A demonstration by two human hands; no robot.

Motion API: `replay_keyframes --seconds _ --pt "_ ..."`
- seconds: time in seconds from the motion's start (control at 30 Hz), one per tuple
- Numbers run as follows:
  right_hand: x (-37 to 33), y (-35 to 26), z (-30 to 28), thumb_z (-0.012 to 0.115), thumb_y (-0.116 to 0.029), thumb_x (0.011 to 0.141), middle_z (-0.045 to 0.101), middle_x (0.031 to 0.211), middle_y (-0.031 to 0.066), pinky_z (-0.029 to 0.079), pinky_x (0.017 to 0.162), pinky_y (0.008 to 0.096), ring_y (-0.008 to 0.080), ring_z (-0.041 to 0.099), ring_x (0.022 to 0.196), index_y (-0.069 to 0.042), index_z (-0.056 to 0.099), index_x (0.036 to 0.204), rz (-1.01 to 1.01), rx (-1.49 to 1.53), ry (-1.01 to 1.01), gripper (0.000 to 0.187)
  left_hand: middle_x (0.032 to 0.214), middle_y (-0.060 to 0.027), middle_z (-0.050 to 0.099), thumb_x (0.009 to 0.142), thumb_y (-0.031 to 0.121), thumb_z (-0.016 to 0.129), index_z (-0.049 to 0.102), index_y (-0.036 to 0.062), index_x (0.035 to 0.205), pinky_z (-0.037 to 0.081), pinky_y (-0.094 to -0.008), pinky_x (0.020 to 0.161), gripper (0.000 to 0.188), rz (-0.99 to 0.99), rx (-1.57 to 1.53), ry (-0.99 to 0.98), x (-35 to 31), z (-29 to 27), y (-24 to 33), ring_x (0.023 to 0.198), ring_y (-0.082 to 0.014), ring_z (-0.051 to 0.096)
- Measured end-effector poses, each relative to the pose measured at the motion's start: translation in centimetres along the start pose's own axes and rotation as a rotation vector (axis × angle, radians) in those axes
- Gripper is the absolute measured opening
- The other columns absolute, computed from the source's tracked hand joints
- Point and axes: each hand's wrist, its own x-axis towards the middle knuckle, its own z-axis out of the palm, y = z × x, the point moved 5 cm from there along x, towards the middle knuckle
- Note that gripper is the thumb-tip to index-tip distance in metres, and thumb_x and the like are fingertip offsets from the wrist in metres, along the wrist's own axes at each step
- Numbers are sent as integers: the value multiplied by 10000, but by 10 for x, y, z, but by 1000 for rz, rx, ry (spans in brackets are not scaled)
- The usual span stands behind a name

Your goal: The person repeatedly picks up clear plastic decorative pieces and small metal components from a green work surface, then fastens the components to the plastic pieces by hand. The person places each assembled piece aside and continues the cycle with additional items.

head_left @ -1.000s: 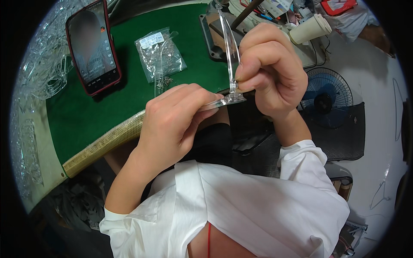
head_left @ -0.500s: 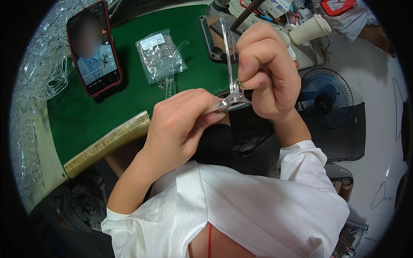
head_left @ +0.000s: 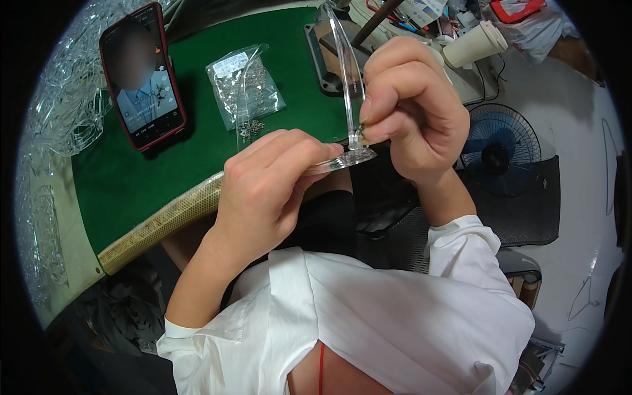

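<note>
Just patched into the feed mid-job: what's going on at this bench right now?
A person in a white shirt holds a clear plastic piece over their lap. The left hand grips its flat base, the right hand pinches the upright blade near the joint. On the green mat lie a phone, a bag of small metal parts and a few loose ones.

Red-cased phone (head_left: 143,77) on green mat (head_left: 197,151), clear bag of small metal parts (head_left: 245,84), paper cup (head_left: 474,44), floor fan (head_left: 498,149)

My green mat (head_left: 164,171) fills the upper left of the frame. On it lie my phone (head_left: 141,76) at far left, a clear bag (head_left: 247,82) at upper centre, and small loose bits (head_left: 250,128) just below the bag.
</note>
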Motion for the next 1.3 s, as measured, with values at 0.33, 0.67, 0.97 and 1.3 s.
replay_keyframes --seconds 0.33,0.67,0.97,1.3 --pt "-3 2 3 683 -153 839 561 819 82 431 575 248 165 542 694 6 593 843 2 -8 25 183 769 -124 605 724 -91 640 621 -7 913 472 -342 607 208 -107 -241 30 -5 11 -6 682 -300 589" --pt "-4 10 -1 733 -79 770 566 824 34 367 558 205 95 489 663 -15 595 816 53 114 23 159 770 -123 611 714 -102 636 634 -4 920 475 -345 603 229 14 -71 80 2 5 -3 686 -297 596" --pt "-18 32 -2 769 -99 762 592 863 -12 325 600 166 19 501 733 -14 638 908 396 392 80 214 779 -131 609 736 -84 645 631 2 920 471 -348 608 203 -5 -88 84 9 10 -9 694 -305 596" --pt "-12 48 -36 706 -83 828 674 850 33 497 689 194 72 625 752 29 672 956 524 435 191 174 813 -111 638 832 51 638 608 42 983 487 -382 596 154 109 377 88 69 32 -16 746 -299 625"
